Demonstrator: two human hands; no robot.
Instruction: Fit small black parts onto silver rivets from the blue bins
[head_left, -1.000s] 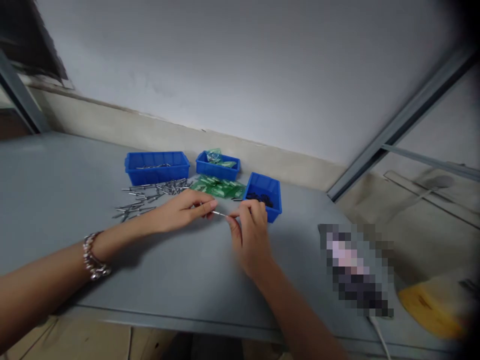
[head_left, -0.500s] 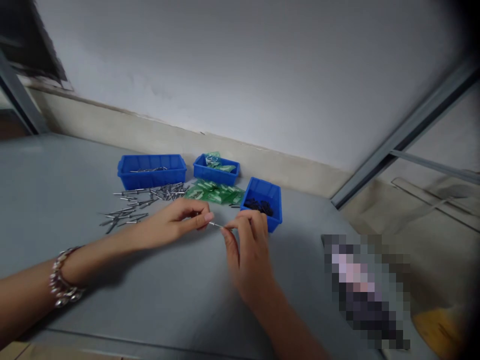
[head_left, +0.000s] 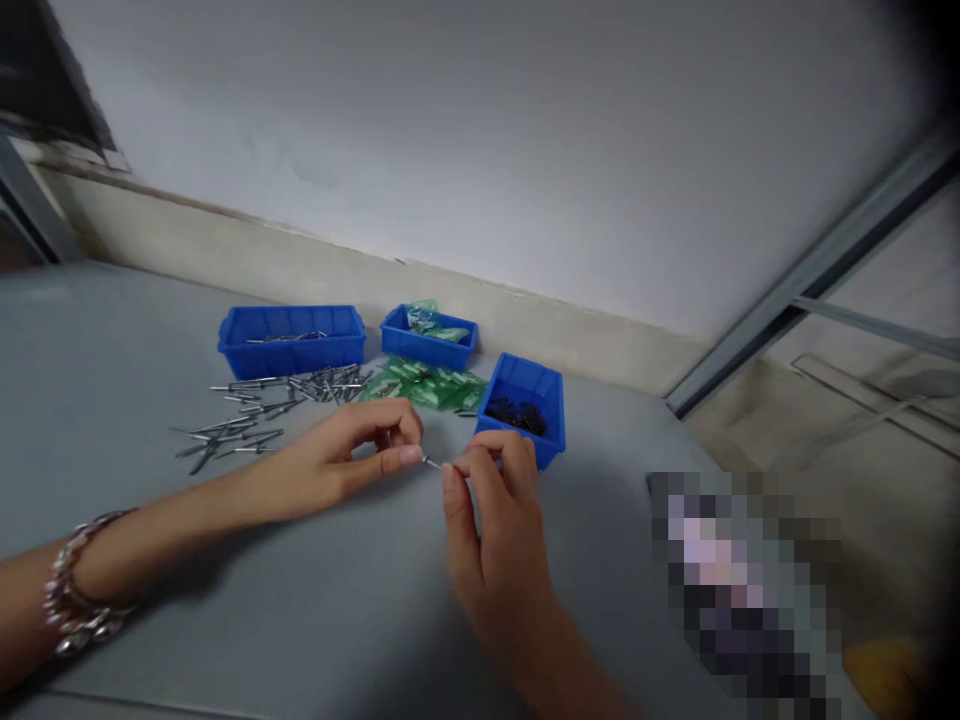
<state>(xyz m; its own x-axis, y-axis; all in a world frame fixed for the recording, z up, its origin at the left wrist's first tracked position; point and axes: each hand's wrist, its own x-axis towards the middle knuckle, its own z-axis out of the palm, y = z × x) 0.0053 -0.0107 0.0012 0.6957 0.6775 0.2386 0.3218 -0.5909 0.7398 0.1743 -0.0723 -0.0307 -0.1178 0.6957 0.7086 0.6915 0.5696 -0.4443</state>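
Between my two hands is a thin silver metal rod [head_left: 431,462]. My left hand [head_left: 367,455], with a beaded bracelet at its wrist, pinches one end between thumb and finger. The fingertips of my right hand [head_left: 495,500] are closed on the other end. Behind my left hand, many slim metal pieces [head_left: 322,385] are spread on the grey table [head_left: 322,620]. Green plastic bags [head_left: 427,385] with small parts lie beyond my fingers. A blue bin [head_left: 551,410] of black parts stands just behind my right hand.
A long blue bin [head_left: 292,357] with metal pieces stands at the back left. Beside it, a smaller blue bin [head_left: 431,348] holds green bags. A pale wall [head_left: 480,180] rises behind, and a metal frame post [head_left: 750,340] slants at the right.
The view has shifted slightly, so the bins and metal pieces at left appear further left. Both hands keep their pinch on the rod, which now tilts a little more and shows a shorter length.
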